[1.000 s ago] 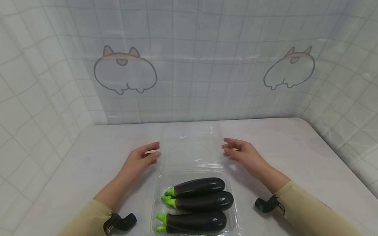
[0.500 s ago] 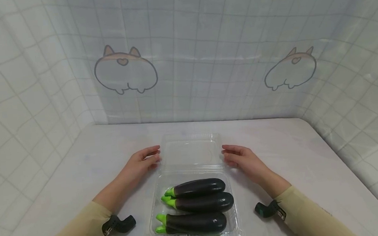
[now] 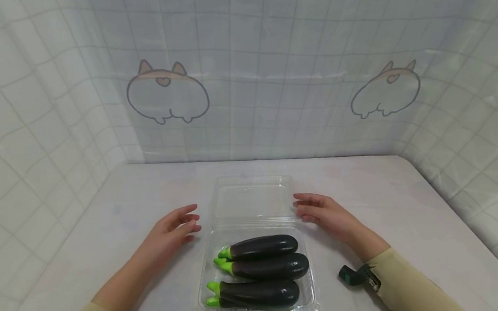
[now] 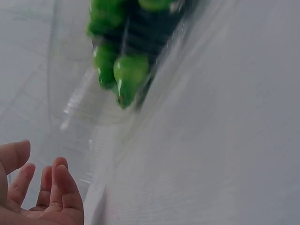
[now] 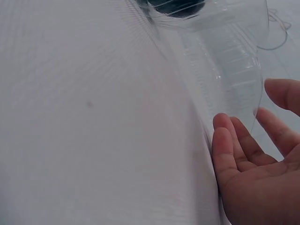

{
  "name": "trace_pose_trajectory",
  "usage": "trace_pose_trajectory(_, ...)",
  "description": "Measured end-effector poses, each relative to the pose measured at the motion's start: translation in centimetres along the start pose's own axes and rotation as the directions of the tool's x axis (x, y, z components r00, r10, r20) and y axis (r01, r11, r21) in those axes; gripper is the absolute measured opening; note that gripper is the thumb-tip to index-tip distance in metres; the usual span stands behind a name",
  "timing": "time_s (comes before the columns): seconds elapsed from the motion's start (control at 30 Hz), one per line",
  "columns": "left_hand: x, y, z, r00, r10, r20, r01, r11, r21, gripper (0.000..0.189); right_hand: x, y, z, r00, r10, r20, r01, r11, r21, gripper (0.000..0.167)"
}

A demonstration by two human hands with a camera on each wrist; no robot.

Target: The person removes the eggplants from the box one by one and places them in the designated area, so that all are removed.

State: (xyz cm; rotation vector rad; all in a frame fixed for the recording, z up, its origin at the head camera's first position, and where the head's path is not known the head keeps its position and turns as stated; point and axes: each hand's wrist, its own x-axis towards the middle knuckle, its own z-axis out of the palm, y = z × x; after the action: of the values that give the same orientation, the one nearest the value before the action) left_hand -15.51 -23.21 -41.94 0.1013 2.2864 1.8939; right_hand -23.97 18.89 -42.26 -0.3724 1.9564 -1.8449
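At the near edge, two beige sleeves [image 3: 408,287] are seen, with a small black device [image 3: 359,277] fixed at each cuff. Between the forearms, the clear plastic base [image 3: 307,287] of a hinged clamshell container is set on the white tabletop [image 3: 411,211], and dark purple eggplants are held in it, laid crosswise with their green stem ends to the left. Three bodies are plainly shown: the nearest eggplant [image 3: 264,294] is separated by a narrow gap from the middle eggplant [image 3: 271,268], behind which the farthest eggplant [image 3: 265,246] is closely placed. Two green stem ends are seen at the left of the nearest one; whether a fourth is tucked beneath it cannot be told. Beyond the base, the clear lid [image 3: 252,201] is laid back, and through it the tabletop is seen. To its left, the left hand [image 3: 173,230] is held apart from the plastic, fingers loosely bent, nothing gripped. To its right, the right hand [image 3: 323,210] is held likewise relaxed, with nothing grasped, its fingertips just beside the lid's edge; whether contact is made cannot be told. The far side is closed off by a grid-patterned sheet [image 3: 259,67] on which two corgi rumps [image 3: 168,96] are printed
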Motion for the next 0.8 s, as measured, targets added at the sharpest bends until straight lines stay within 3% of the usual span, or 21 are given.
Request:
trace_pose_trajectory(0.33,-5.1,0.8,0.8,0.998,-0.070,0.002,0.069,0.989,-0.133,0.058,-0.3,0.0,-0.3,0.999,-0.005,0.033,0.007,0.998,-0.058,0.058)
trace_pose_trajectory(0.8,-7.5,1.5,2.8,0.992,-0.088,0.087,0.094,0.994,-0.058,0.054,-0.8,0.1,-0.6,1.000,-0.009,0.026,0.011,0.998,-0.054,0.058)
